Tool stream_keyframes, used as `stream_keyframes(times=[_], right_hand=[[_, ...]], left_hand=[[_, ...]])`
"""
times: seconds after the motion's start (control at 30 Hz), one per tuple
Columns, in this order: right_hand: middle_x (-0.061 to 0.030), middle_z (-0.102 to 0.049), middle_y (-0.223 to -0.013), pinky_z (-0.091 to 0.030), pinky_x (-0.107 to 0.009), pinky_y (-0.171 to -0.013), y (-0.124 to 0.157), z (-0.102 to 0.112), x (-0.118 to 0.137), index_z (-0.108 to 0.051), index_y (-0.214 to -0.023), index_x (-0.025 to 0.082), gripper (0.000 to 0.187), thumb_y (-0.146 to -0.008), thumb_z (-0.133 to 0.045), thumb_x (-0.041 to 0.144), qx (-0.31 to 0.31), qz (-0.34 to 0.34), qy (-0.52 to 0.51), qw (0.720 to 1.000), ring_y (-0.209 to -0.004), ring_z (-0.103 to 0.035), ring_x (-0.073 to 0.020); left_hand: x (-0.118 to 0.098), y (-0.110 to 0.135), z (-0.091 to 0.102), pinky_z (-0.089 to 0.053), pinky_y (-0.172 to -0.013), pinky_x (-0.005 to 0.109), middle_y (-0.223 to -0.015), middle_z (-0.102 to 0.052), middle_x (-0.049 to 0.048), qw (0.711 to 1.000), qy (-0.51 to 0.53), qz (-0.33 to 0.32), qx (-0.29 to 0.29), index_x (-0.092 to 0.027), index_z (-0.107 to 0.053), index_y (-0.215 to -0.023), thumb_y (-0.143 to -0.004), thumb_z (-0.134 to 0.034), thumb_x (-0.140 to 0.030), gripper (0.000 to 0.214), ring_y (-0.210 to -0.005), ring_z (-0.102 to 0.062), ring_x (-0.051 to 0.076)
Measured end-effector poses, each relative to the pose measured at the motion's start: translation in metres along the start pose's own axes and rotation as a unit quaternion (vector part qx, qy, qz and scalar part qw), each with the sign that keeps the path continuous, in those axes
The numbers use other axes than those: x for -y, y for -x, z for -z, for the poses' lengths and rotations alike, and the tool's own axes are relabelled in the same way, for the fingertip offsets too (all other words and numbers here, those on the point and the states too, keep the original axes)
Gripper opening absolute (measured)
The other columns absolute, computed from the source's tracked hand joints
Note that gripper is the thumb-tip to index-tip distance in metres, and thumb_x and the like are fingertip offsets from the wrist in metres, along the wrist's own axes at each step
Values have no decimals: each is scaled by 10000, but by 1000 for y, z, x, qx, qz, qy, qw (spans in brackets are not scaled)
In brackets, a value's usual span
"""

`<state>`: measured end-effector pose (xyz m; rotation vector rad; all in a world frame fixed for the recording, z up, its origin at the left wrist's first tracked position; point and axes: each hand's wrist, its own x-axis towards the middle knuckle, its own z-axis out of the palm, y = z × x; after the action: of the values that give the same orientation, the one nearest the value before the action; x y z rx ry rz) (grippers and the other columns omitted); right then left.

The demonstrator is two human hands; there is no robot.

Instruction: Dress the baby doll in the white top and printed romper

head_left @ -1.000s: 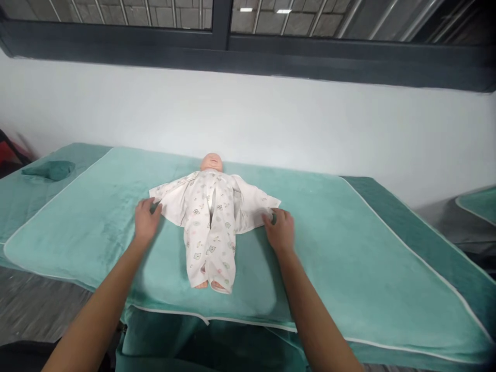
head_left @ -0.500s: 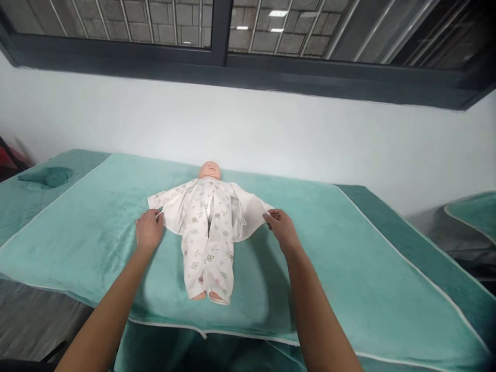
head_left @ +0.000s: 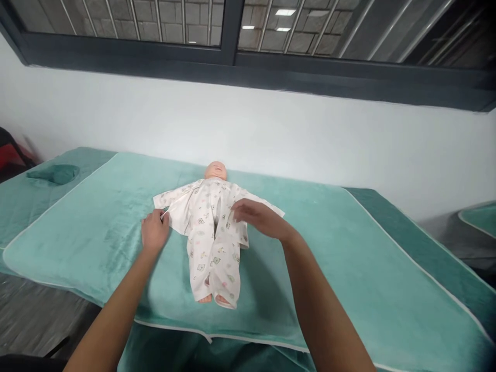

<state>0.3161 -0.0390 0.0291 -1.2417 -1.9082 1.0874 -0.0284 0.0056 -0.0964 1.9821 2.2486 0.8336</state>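
A baby doll (head_left: 215, 170) lies on its back on a teal towel (head_left: 329, 253), head toward the wall. It wears a white printed garment (head_left: 211, 232) whose top is spread open to both sides. My left hand (head_left: 154, 232) pinches the left edge of the garment, by a thin tie. My right hand (head_left: 256, 218) hovers over the doll's chest with the right flap of the garment drawn in under its curled fingers. The doll's feet poke out at the near end.
The towel covers a padded table (head_left: 406, 217) with a darker green cover. A dark green cloth bundle (head_left: 52, 173) lies at the far left. A white wall and a dark window frame rise behind. Another teal-covered table (head_left: 478, 214) shows at the right edge.
My right hand has moved left from the garment's outer right edge to over the doll's chest, bringing the flap with it. My left hand has stayed at the left edge.
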Motion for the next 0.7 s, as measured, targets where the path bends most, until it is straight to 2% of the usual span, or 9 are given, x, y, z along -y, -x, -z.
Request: stream_keyframes(times=[0.1,0.13,0.2,0.27,0.37,0.43,0.57,0.63,0.7], right_hand=[[-50,-711,-895,-497,-355,-779,-25,-7,-31,-634,-917,212,303,-910,-558,505,-222,-90,33,970,-844,-655,-217],[-54,-709,-887,-495,-353,-766,-34,-11,-40,-627,-901,209,321,-891,-569,525,-273,-124,38,953,-844,-653,-222],[-67,-720,-929,-505,-342,-753,-51,-19,-49,-627,-923,201,349,-846,-609,542,-320,-161,-3,934,-878,-661,-229],[-77,-732,-1028,-524,-325,-782,-64,-25,-44,-635,-999,200,377,-818,-647,530,-307,-133,-91,938,-954,-675,-222],[-73,-726,-1177,-529,-317,-900,-76,-27,-21,-653,-1096,219,383,-837,-665,502,-191,-33,-199,961,-1070,-681,-196],[-71,-718,-1210,-526,-331,-928,-85,-25,-7,-665,-1086,226,343,-861,-654,484,-139,2,-209,968,-1070,-691,-193],[-79,-701,-1171,-535,-345,-860,-115,-30,-3,-637,-1122,211,318,-856,-642,386,-207,8,-87,975,-950,-691,-188],[-86,-661,-1233,-526,-343,-836,-131,-42,-7,-609,-1240,213,426,-831,-660,324,-194,35,40,980,-897,-665,-178],[-93,-609,-1307,-507,-331,-791,-144,-55,-8,-574,-1346,233,529,-828,-669,287,-151,72,185,968,-901,-640,-189]], left_hand=[[-1,0,0,-454,-926,473,-949,-729,145,1000,-2,-2,-2,-181,-646,-1046,-971,-420,-405,327,-982,-671,347],[-1,0,0,-453,-925,471,-944,-730,144,1000,-2,-2,-3,-182,-647,-1040,-970,-421,-404,324,-979,-673,346],[0,0,0,-458,-912,453,-961,-735,142,1000,11,3,-10,-183,-644,-1049,-974,-419,-404,324,-975,-676,338],[1,2,0,-469,-860,416,-966,-739,129,999,42,18,-16,-189,-630,-1086,-983,-410,-420,335,-945,-683,320],[2,6,1,-461,-748,361,-874,-721,77,994,103,44,-14,-207,-595,-1134,-991,-410,-455,341,-835,-679,281],[2,9,1,-448,-707,341,-809,-686,41,989,144,43,-15,-216,-578,-1121,-985,-433,-455,311,-768,-659,254],[-9,13,2,-445,-646,313,-764,-624,-2,969,245,22,-34,-230,-550,-1058,-977,-484,-452,245,-672,-600,197],[-24,13,4,-449,-605,298,-776,-612,-9,953,297,20,-55,-239,-520,-1080,-1004,-454,-462,244,-637,-581,173],[-44,14,8,-495,-657,299,-902,-647,25,946,314,-28,-74,-242,-478,-1148,-1047,-369,-426,236,-745,-634,170]])
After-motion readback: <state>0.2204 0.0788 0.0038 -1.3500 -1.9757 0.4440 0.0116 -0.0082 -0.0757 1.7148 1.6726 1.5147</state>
